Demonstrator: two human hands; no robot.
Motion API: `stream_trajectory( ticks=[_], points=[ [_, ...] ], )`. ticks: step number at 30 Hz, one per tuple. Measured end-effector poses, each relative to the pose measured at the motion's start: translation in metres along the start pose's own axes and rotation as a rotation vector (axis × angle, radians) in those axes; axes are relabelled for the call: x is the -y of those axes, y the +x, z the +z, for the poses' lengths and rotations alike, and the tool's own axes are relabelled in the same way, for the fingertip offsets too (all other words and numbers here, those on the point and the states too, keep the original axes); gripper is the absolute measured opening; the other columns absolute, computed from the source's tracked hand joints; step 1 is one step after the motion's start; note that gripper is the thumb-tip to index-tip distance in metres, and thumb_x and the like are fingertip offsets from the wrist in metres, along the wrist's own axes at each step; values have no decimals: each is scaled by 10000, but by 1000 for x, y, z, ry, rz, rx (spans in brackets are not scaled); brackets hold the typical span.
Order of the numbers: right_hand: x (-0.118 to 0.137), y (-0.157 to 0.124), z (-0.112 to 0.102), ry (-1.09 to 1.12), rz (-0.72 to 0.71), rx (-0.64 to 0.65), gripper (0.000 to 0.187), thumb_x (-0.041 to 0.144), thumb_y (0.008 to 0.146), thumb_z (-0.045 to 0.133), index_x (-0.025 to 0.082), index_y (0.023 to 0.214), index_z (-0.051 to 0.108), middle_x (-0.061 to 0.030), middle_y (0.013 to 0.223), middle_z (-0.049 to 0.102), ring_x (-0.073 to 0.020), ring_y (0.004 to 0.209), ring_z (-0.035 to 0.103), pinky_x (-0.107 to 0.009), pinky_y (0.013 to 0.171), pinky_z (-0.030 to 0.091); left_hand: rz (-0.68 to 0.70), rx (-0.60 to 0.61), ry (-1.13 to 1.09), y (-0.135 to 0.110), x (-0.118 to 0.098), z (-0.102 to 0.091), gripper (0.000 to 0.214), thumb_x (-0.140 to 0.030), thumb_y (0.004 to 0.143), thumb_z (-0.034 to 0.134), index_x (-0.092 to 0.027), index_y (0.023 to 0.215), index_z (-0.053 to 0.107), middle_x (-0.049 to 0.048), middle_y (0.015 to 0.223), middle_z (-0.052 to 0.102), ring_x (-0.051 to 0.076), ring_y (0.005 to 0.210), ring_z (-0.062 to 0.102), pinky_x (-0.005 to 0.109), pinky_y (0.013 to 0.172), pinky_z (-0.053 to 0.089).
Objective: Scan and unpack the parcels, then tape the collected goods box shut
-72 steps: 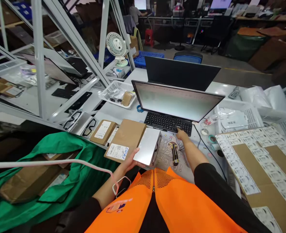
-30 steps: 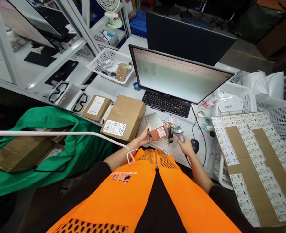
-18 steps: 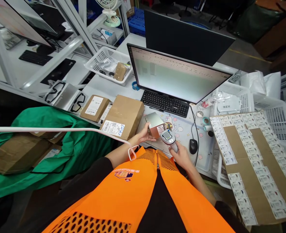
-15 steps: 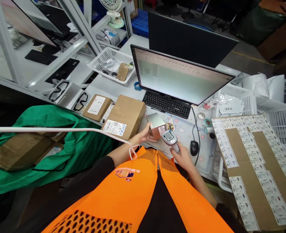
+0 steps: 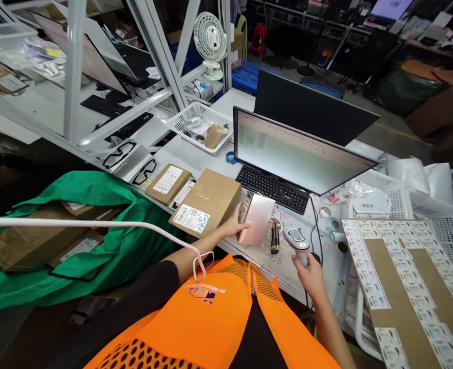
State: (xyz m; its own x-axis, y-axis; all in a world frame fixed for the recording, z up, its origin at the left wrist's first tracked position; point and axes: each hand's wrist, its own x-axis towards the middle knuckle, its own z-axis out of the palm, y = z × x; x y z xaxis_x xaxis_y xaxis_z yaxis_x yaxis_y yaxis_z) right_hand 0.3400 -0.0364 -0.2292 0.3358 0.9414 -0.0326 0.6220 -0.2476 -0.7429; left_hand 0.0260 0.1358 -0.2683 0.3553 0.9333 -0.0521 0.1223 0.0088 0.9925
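Observation:
My left hand (image 5: 234, 224) grips a shiny silver-pink box (image 5: 258, 219) by its left side, just above the desk mat. In my right hand (image 5: 310, 270) is a grey-and-white barcode scanner (image 5: 297, 239), its fingers wrapped round the handle and its head pointing up and left. Between the two hands a black-and-yellow utility knife (image 5: 275, 237) lies on the mat. Left of the silver-pink box sits a brown cardboard box (image 5: 214, 197) with a white label and handwriting. Behind it stand the black keyboard (image 5: 273, 188) and the monitor (image 5: 299, 151).
A smaller labelled carton (image 5: 168, 183) lies at the left. A white basket (image 5: 211, 146) with small items stands behind it. On the right, a cardboard sheet of labels (image 5: 390, 266) leans over white baskets. A green sack (image 5: 142, 225) holding parcels hangs at the desk's left edge.
The silver-pink box has turned, showing its broad face, and the scanner has moved right, away from it. The utility knife now shows fully. My view has tilted up.

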Motion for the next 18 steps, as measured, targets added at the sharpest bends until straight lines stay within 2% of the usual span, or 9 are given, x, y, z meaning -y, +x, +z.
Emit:
stream_trajectory(
  ticks=[3,5,8,11,13,15,17,18],
  points=[
    [-23,18,4,-25,115,-58,482,717,822,572,245,880,648,-23,640,637,-247,625,597,-337,622,472,179,-34,19,-23,-26,-43,1400,-613,721,935,-257,1767,76,242,1719,334,413,1606,369,560,1294,356],
    [-38,32,10,-60,169,-75,512,729,815,552,244,926,669,-44,668,668,-281,659,644,-359,640,506,292,-122,-2,-40,-42,-76,1343,-634,784,892,-309,1767,36,219,1715,347,401,1580,422,540,1248,437],
    [-60,53,23,-168,210,-93,566,722,823,513,227,1020,705,-97,742,718,-345,764,708,-410,719,552,469,-339,54,-62,-61,-137,1290,-675,819,849,-313,1757,42,213,1710,358,403,1547,468,534,1206,491],
    [-80,69,41,-318,234,-97,636,694,843,466,196,1150,716,-165,852,753,-417,896,733,-477,820,563,565,-573,199,-81,-67,-209,1274,-727,822,810,-300,1744,43,220,1701,355,398,1513,507,536,1186,505],
    [-90,76,55,-375,233,-73,668,673,854,450,185,1240,692,-197,949,766,-450,967,733,-505,861,560,538,-731,349,-93,-65,-259,1298,-736,806,811,-280,1743,38,224,1700,343,396,1533,480,539,1212,476],
    [-98,81,68,-373,191,-41,694,688,864,455,181,1290,661,-220,1073,765,-467,1052,726,-511,889,562,436,-869,534,-102,-60,-306,1307,-687,776,849,-241,1743,92,226,1705,327,404,1580,405,550,1268,404],
    [-102,85,82,-356,127,-35,716,719,872,460,167,1290,642,-243,1166,747,-481,1141,707,-517,918,565,289,-937,705,-105,-53,-347,1253,-579,759,879,-207,1734,187,222,1697,342,406,1592,374,553,1308,342],
    [-104,87,88,-354,106,-43,719,721,877,461,156,1285,636,-254,1187,737,-486,1173,696,-524,931,565,214,-933,771,-104,-50,-365,1219,-524,756,880,-197,1730,223,219,1685,363,406,1582,385,552,1314,332]
  ],
)
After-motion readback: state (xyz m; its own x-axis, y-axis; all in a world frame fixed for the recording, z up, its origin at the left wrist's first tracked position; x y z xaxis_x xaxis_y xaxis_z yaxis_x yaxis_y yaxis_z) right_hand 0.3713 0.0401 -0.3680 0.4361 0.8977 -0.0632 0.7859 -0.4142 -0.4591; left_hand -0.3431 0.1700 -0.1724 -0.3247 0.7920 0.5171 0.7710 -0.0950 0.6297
